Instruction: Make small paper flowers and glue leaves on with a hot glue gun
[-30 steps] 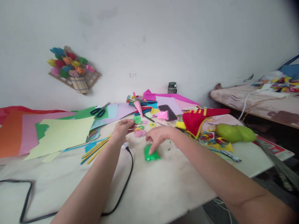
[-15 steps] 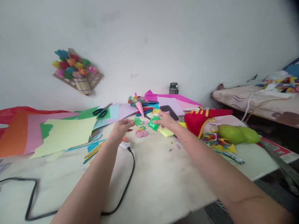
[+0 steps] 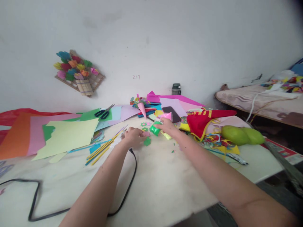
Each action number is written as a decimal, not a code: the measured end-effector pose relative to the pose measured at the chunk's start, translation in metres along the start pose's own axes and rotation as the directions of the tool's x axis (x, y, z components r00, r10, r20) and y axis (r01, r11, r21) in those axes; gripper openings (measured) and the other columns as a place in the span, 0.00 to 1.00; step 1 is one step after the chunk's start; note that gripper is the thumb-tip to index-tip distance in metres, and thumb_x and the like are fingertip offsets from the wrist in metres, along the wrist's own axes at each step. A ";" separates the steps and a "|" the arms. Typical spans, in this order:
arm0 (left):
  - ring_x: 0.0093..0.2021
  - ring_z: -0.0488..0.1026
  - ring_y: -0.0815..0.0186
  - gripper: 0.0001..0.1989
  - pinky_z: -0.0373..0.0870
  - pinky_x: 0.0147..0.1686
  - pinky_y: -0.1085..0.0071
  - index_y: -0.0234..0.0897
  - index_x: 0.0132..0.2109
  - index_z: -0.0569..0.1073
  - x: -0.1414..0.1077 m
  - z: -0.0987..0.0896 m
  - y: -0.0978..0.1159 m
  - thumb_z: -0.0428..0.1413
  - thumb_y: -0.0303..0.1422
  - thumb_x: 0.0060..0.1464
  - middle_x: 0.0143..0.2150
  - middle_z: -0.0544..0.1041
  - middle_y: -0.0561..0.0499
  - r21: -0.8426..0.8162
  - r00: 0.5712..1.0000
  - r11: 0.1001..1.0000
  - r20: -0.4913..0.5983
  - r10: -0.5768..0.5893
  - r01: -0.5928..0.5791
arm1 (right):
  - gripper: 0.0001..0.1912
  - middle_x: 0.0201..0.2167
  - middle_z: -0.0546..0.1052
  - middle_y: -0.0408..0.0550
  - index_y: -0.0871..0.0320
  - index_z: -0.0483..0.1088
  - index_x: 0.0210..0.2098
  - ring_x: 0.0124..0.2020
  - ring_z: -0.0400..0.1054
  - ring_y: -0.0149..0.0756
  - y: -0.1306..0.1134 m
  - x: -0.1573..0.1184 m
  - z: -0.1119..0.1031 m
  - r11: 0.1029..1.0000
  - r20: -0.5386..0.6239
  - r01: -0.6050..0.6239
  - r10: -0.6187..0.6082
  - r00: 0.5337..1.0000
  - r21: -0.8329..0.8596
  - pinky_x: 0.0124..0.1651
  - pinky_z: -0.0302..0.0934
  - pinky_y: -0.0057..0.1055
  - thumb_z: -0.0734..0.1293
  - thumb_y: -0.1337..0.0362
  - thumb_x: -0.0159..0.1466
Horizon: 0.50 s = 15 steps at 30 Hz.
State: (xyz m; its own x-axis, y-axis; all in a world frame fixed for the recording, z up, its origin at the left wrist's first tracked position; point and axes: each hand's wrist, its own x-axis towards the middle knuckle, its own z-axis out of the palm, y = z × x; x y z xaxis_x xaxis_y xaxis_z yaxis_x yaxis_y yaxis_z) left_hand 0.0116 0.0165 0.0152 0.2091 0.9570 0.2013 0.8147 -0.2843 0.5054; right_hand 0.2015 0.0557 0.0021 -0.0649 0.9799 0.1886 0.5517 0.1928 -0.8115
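Fingers [image 3: 163,126] of my right hand [image 3: 167,125] are clamped on the green packet [image 3: 155,129], beside a yellow packet [image 3: 166,136] on the table [image 3: 165,179]; remotely, I cannot tell whether my left hand [image 3: 133,137] grips the green cut-out [image 3: 147,141] at its fingertips.

Pale wall [image 3: 151,37] behind whitish table [image 3: 165,189]

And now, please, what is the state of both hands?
Left hand: fingers curled, green cutout at its fingertips; whether gripped cannot be told.
Right hand: closed, holding the shiny green packet.
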 end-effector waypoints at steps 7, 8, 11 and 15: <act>0.47 0.58 0.48 0.07 0.46 0.46 0.52 0.38 0.19 0.71 0.000 0.010 -0.001 0.54 0.35 0.39 0.40 0.74 0.44 0.266 0.996 0.961 -0.019 0.084 -0.076 | 0.16 0.27 0.68 0.42 0.59 0.64 0.35 0.29 0.62 0.31 0.000 0.001 0.006 0.993 0.002 0.059 -0.059 0.998 -0.104 0.28 0.58 0.25 0.65 0.57 0.49; 0.47 0.58 0.49 0.07 0.46 0.46 0.51 0.38 0.19 0.71 -0.001 0.010 -0.001 0.54 0.36 0.39 0.41 0.73 0.44 0.289 0.995 0.953 -0.020 0.099 -0.089 | 0.16 0.27 0.67 0.42 0.59 0.64 0.35 0.29 0.62 0.31 0.001 0.001 0.007 0.992 0.004 0.065 -0.065 0.998 -0.105 0.28 0.57 0.25 0.65 0.57 0.49; 0.47 0.58 0.48 0.07 0.44 0.47 0.51 0.38 0.20 0.72 -0.002 0.010 -0.002 0.55 0.36 0.39 0.42 0.72 0.43 0.347 0.991 0.930 -0.010 0.133 -0.121 | 0.16 0.26 0.67 0.42 0.59 0.64 0.34 0.29 0.62 0.31 0.004 0.002 0.009 0.992 -0.002 0.085 -0.085 0.996 -0.096 0.29 0.57 0.26 0.64 0.56 0.49; 0.48 0.57 0.48 0.07 0.42 0.47 0.50 0.38 0.24 0.72 -0.003 0.009 -0.002 0.56 0.37 0.37 0.43 0.72 0.42 0.375 0.990 0.919 -0.025 0.138 -0.119 | 0.18 0.28 0.68 0.43 0.59 0.64 0.36 0.29 0.62 0.32 0.006 0.001 0.010 0.991 -0.013 0.105 -0.107 0.994 -0.080 0.28 0.57 0.27 0.64 0.55 0.49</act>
State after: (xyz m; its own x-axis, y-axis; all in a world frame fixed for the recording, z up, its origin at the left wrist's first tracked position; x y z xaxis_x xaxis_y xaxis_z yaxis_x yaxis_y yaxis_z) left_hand 0.0141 0.0151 0.0059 0.3062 0.9068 0.2898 0.9270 -0.3533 0.1260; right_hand 0.1965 0.0586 -0.0080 -0.1126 0.9530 0.2811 0.6062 0.2901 -0.7405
